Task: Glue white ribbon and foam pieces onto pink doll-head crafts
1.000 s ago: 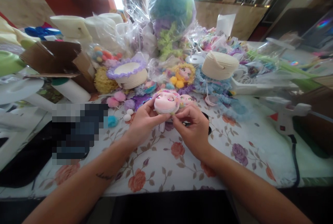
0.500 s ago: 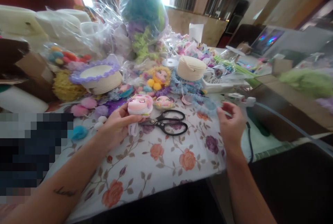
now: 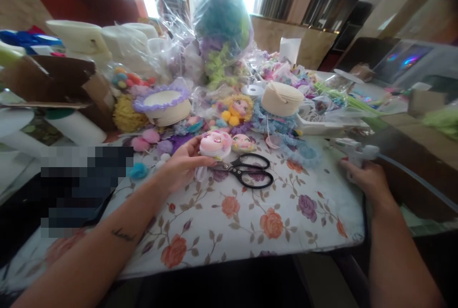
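My left hand (image 3: 182, 164) is closed on a pink doll head (image 3: 215, 144) with painted eyes and pink trim. A loop of white ribbon (image 3: 201, 173) hangs below it. Black-handled scissors (image 3: 250, 170) lie just to its right, their blades partly hidden by the hand and head. Behind them rests a second doll head (image 3: 243, 143). At the table's right side, my right hand (image 3: 368, 179) has its fingers wrapped round the handle of a white glue gun (image 3: 356, 151). A long translucent glue stick (image 3: 415, 174) runs from the gun's back.
A flowered tablecloth (image 3: 246, 231) covers the table. Toward the back stand a cream basket with purple frill (image 3: 168, 111), a smaller cream basket (image 3: 282, 100), a yellow-haired doll head (image 3: 240, 107) and bagged teal material (image 3: 222, 16). Cardboard boxes (image 3: 53, 83) flank both sides.
My right hand has moved right and closed round the glue gun's handle. The left hand still holds the pink doll head. The whole view has shifted left.
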### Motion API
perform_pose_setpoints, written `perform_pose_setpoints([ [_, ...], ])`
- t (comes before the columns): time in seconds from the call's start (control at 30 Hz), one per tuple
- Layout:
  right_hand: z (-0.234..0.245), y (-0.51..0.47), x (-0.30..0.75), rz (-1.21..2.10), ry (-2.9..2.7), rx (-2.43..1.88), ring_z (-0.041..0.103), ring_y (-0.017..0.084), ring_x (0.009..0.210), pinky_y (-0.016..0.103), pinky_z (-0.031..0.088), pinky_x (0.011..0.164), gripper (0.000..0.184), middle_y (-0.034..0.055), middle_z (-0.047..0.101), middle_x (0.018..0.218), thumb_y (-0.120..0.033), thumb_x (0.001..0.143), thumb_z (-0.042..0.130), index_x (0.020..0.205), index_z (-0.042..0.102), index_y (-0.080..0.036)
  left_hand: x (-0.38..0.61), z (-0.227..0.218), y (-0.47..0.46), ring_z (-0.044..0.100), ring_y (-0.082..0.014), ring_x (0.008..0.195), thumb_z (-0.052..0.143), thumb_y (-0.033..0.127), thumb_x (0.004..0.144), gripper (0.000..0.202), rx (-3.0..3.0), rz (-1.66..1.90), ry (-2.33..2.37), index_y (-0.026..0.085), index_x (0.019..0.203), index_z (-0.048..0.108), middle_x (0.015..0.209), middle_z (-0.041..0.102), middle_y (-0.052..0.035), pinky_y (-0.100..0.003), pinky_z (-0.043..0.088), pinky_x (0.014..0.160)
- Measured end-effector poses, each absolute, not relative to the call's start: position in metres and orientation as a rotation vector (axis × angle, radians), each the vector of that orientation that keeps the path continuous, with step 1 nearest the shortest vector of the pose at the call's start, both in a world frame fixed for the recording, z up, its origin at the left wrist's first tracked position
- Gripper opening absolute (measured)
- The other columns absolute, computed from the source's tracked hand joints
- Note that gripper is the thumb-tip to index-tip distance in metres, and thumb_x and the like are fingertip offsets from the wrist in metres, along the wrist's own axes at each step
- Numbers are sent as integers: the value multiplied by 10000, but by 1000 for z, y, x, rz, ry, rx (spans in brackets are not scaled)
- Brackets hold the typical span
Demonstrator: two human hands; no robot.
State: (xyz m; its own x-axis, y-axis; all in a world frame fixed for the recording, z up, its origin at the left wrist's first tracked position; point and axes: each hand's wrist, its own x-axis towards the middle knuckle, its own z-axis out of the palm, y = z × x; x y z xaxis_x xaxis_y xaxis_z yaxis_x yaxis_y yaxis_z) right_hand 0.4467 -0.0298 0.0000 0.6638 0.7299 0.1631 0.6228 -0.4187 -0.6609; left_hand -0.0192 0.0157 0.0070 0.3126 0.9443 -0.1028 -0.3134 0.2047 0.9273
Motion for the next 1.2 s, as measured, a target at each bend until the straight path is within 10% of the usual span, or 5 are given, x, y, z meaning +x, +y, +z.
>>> perform_pose_setpoints([
  [0.47, 27, -72, 226, 1347, -1044, -1224, 535, 110, 442, 236, 339, 406, 252, 18, 645, 697, -385, 738, 733, 913, 732, -204, -22, 4, 19, 699, -218, 924, 813, 105, 619, 489, 903, 1048, 735, 162, 1095, 722, 1067, 746, -73, -279, 528, 827],
  [0.77, 3, -83, 220, 1396, -1175, -1416, 559, 158, 468, 258, 441, 400, 249, 4, 612, 588, -442, 803, 711, 905, 722, -216, -20, 8, 16, 693, -197, 857, 763, 84, 652, 461, 911, 1036, 731, 139, 1108, 718, 975, 749, -73, -265, 495, 755],
  [1.2, 14, -89, 203, 1460, -1079, -1639, 438, 85, 291, 181, 249, 273, 377, -16, 560, 560, -542, 791, 670, 738, 558, -186, -20, 8, 18, 652, -134, 775, 780, 100, 607, 614, 941, 984, 748, 144, 1210, 672, 961, 744, -45, -212, 490, 693],
])
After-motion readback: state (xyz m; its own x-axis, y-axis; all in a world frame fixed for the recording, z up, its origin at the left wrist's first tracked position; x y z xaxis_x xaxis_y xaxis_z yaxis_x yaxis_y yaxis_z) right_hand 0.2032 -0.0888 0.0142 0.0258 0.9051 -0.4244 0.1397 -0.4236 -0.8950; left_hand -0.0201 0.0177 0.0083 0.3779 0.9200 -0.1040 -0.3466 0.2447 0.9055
